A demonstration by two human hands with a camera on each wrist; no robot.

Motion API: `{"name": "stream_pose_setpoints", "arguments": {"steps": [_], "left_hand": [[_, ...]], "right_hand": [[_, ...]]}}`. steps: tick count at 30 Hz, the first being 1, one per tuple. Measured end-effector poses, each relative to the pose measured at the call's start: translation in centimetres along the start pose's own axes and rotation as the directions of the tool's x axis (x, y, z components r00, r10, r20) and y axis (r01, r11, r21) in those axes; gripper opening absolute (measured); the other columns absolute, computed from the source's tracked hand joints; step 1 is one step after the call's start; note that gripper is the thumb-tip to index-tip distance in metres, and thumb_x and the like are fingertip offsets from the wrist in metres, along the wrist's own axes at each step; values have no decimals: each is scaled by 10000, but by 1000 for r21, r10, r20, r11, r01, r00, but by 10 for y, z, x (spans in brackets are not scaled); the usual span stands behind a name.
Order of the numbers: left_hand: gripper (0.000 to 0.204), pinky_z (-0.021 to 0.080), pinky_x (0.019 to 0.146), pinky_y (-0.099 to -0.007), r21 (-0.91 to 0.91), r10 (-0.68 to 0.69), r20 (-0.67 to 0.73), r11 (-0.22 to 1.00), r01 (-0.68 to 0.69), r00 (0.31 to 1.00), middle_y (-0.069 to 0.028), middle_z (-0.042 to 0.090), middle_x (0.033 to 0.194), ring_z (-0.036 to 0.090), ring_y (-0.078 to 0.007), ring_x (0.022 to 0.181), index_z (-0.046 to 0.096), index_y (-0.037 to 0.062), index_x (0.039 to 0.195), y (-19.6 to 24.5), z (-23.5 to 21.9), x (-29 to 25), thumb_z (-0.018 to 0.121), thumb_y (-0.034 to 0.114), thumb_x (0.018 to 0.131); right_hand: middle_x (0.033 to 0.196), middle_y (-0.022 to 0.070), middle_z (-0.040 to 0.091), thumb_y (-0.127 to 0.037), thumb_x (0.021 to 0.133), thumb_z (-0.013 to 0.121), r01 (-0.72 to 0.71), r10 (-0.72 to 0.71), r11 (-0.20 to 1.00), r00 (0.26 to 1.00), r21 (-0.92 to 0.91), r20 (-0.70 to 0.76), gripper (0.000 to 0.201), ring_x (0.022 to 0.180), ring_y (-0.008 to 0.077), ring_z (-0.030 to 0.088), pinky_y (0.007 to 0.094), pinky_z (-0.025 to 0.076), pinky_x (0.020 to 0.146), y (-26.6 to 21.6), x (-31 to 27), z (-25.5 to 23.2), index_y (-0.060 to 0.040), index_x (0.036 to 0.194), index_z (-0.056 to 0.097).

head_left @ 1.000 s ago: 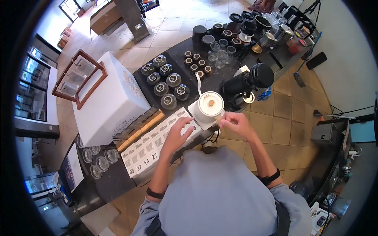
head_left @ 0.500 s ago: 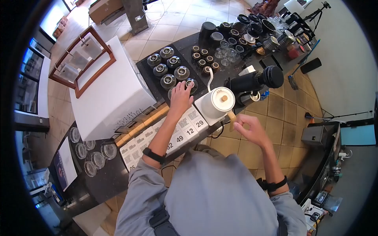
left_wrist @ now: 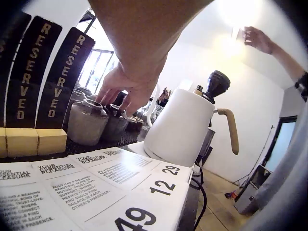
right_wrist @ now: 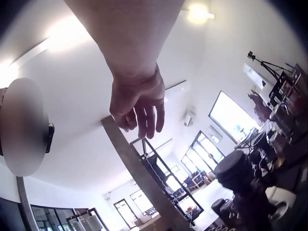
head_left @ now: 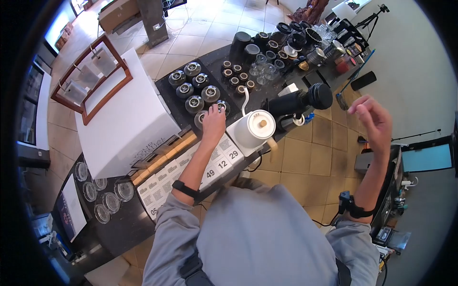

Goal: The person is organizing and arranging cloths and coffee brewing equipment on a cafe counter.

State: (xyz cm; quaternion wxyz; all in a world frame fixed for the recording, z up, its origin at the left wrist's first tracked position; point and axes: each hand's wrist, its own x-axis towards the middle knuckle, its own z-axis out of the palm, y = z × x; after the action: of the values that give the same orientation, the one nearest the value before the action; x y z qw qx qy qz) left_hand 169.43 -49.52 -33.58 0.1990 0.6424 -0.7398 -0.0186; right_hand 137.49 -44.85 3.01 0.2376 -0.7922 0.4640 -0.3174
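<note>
My left hand (head_left: 213,125) reaches over the front of the dark tray. Its fingertips and thumb pinch the top of a dark glass jar (left_wrist: 115,126) in the right front corner. A second jar (left_wrist: 86,122) of the same round kind stands just left of it, and several more stand behind. Right beside that hand a white gooseneck kettle (head_left: 253,129) with a wooden handle rests on its pale base, its spout (head_left: 245,100) toward the back. High off to the right, my right hand (head_left: 376,123) is raised away from the kettle. Its fingers are loosely bent, with nothing in them.
Numbered cards (head_left: 191,174) line the counter's front edge, with RESERVED signs (left_wrist: 67,79) behind them. A black grinder (head_left: 291,102) stands right of the kettle. Small brown bottles (head_left: 234,78) and drinking glasses (head_left: 262,69) crowd the back. A white box (head_left: 126,112) and glass lids (head_left: 110,202) are leftward.
The right hand has left the kettle's handle and risen to the right. My left hand went from beside the kettle over the jars, and its fingers have closed at one jar's top.
</note>
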Motion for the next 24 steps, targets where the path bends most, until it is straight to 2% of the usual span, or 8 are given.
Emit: {"name": "stream_pose_setpoints", "arguments": {"steps": [4,6,10,14,18,21,22,24], "left_hand": [[318,466,855,-397,20,-42,51,999,41,998,-153,557,1089,552,-303,1062,630,-2,1138,9,-7,3,584,96,839],[324,463,861,-400,22,-70,53,997,69,996,-153,558,1100,548,-305,1082,634,7,1145,11,-7,3,586,99,838],[363,451,904,-405,9,-135,39,991,134,990,-157,560,1205,552,-304,1130,641,56,1193,16,-12,2,585,81,835],[352,481,860,-425,1,-277,131,960,280,952,-116,581,1211,606,-317,1039,706,152,1125,26,-20,10,563,41,822],[385,489,876,-442,-4,-258,156,965,262,953,-133,551,1264,617,-363,1000,679,151,1175,16,-16,14,562,27,830],[456,392,1055,-398,-125,-357,361,897,424,861,-155,445,1412,460,-360,1285,598,144,1310,28,-31,17,525,-1,883],[458,376,1076,-395,-125,-360,379,893,432,853,-153,430,1426,442,-356,1311,581,125,1325,30,-33,17,521,0,888],[450,441,996,-408,-139,-297,306,926,351,905,-164,448,1397,537,-369,1193,605,131,1288,28,-30,14,515,1,867]], "right_hand": [[850,39,586,-114,965,552,-46,47,999,997,20,-67,197,829,105,527,236,413,769,34,14,-41,-2,803,548],[850,31,588,-125,974,551,-12,13,1000,998,26,-59,196,828,96,530,232,416,767,60,26,-51,0,822,554],[853,15,593,-141,974,568,-34,32,995,999,93,30,185,835,79,538,222,419,771,134,62,-63,1,856,584],[862,15,618,-147,977,566,-22,-8,986,983,163,182,187,846,75,569,226,445,767,221,107,-63,8,881,608],[834,19,653,-167,959,589,-19,-18,988,969,150,245,189,797,78,594,242,471,746,297,138,-61,6,896,633],[805,23,657,-182,940,600,-47,-19,975,956,218,294,198,771,82,592,254,478,728,330,146,-57,3,882,643],[798,24,657,-187,936,599,-50,-22,975,947,216,320,205,768,84,592,259,480,723,336,150,-55,3,874,643],[789,28,658,-196,930,599,-57,-33,966,940,252,338,219,760,90,592,263,483,715,342,151,-50,9,865,640]]}}
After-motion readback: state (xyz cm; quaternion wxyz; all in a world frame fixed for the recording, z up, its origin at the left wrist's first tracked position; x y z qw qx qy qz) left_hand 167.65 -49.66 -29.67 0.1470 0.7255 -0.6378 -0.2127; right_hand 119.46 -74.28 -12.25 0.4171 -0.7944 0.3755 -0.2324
